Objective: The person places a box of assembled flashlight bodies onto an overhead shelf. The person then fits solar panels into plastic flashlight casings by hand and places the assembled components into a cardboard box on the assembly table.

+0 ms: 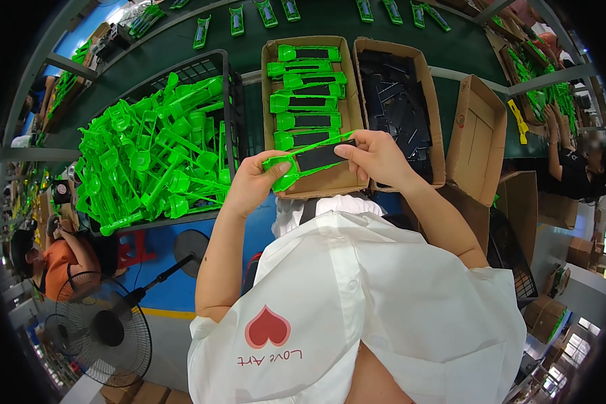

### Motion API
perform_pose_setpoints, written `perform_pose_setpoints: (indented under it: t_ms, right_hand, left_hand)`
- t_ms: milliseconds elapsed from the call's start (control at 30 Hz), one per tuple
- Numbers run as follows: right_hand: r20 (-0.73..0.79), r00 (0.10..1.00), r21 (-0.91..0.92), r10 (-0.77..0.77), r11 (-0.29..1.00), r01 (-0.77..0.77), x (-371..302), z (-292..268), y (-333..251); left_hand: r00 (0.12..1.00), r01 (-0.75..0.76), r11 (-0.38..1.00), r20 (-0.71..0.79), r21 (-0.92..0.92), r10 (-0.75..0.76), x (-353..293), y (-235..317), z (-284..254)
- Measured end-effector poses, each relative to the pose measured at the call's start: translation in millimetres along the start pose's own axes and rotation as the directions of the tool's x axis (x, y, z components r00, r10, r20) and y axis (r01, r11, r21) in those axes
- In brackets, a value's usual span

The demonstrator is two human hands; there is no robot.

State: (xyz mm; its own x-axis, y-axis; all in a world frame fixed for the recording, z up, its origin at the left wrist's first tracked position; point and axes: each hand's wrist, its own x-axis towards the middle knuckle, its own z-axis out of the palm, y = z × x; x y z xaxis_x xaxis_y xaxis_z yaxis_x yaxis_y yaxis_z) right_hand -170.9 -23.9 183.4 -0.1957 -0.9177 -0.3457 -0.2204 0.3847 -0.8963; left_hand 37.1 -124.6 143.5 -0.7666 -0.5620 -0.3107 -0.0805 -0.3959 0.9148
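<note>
Between my two hands is a green plastic frame (288, 180) with a flat black panel (318, 157) lying in its long opening. My left hand (254, 180) grips the rounded end of the frame, thumb on top. At the other end my right hand (376, 156) pinches it, with the thumb pressing on the black panel. Just beyond my hands, a cardboard box (347, 121) holds a column of several similar green frames (304, 102), with dark panels showing in them. To its right, another cardboard box (436, 135) contains many loose black panels (396, 101).
A black crate (232, 101) heaped with green plastic parts (151, 145) stands at left. An open cardboard box (477, 138) leans at right. Green pieces (237, 21) line the dark green bench (330, 28) further back. A fan (108, 328) stands lower left; people work on both sides.
</note>
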Motion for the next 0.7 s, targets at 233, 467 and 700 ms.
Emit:
perform_pose_setpoints:
  t_ms: [233, 467, 700]
  right_hand:
    - [-0.073, 0.995, -0.169, 0.061, 0.983, -0.073, 4.0, 11.3, 4.0]
    - [-0.227, 0.93, -0.677, -0.288, 0.733, 0.062, 13.9, 6.9, 26.9]
    - [-0.129, 0.991, -0.382, 0.034, 0.921, -0.081, 11.8, 2.6, 29.9]
  left_hand:
    - [1.0, 0.009, 1.0, -0.02, -0.029, -0.01, 2.0, -6.8, 3.0]
    - [0.998, 0.007, 0.999, -0.065, 0.045, -0.004, -0.2, -16.1, 3.9]
    - [0.986, -0.119, 0.736, -0.004, 0.667, 0.164, 6.5, -6.3, 25.3]
